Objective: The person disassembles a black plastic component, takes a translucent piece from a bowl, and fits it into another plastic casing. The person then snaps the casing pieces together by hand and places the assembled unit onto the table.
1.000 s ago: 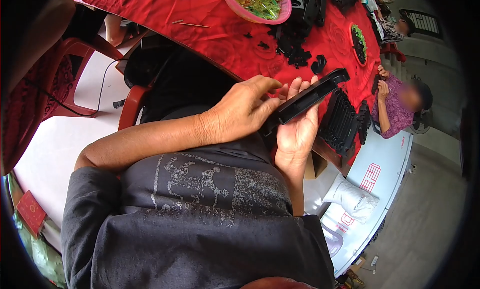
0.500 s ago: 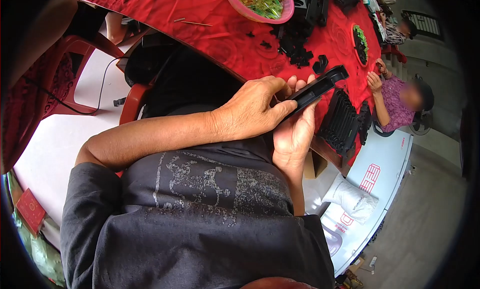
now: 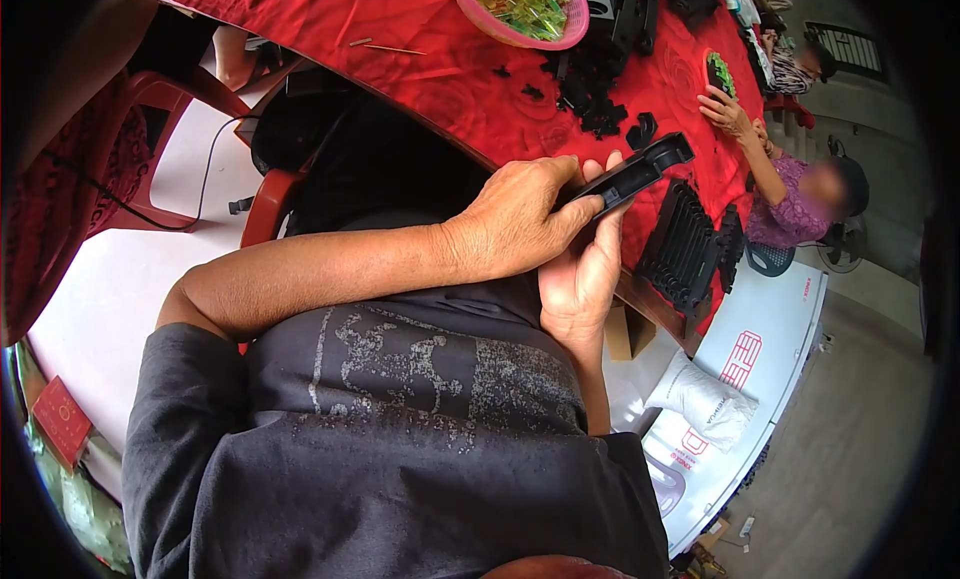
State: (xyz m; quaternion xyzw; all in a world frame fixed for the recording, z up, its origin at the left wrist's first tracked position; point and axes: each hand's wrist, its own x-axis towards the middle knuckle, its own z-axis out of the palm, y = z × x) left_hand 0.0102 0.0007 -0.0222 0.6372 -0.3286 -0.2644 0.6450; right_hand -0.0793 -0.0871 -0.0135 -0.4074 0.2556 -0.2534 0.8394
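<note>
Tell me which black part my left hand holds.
The long part with a curved end, in the left hand; the row of parts lies on red cloth.

A basket (image 3: 576, 31) sits near the far edge of the table (image 3: 430, 84), with small pieces (image 3: 515, 4) in it. A stick (image 3: 396, 50) lies to its left, closer to the near edge. A pile of bits (image 3: 597, 107) is just to the right, in front of other parts (image 3: 622, 24). A stack of parts (image 3: 680, 241) sits by the near right corner. Past that corner, a bag (image 3: 708, 401) lies on a board (image 3: 785, 324). A box (image 3: 627, 333) is below the near edge.
</note>
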